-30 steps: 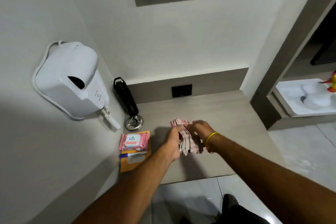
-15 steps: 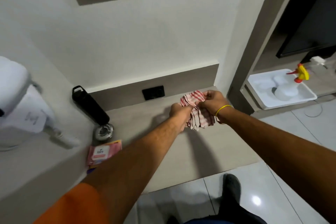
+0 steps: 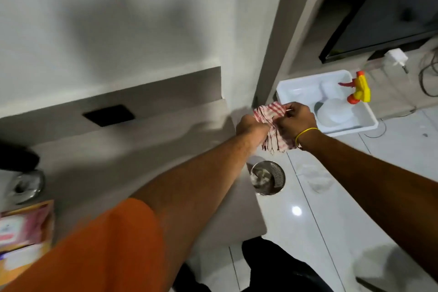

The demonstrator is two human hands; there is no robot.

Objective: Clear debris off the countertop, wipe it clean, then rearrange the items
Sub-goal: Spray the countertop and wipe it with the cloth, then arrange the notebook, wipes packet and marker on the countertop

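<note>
White tiles (image 3: 331,232) ran beside the grey countertop (image 3: 132,156), blurred in this view. Both hands were held past the counter's right end, above the floor. The left hand (image 3: 248,125) and right hand (image 3: 297,118) each pinched a bunched red-checked cloth (image 3: 272,135) that hung between them in the air. A yellow band (image 3: 305,131) circled the right wrist. Below the cloth stood a small metal bin (image 3: 270,180) holding scraps. A white tray (image 3: 355,123) with a yellow spray bottle (image 3: 360,89) sat further right.

Grey countertop (image 3: 147,163) — wipes packet (image 3: 22,227), ashtray (image 3: 26,185).
</note>
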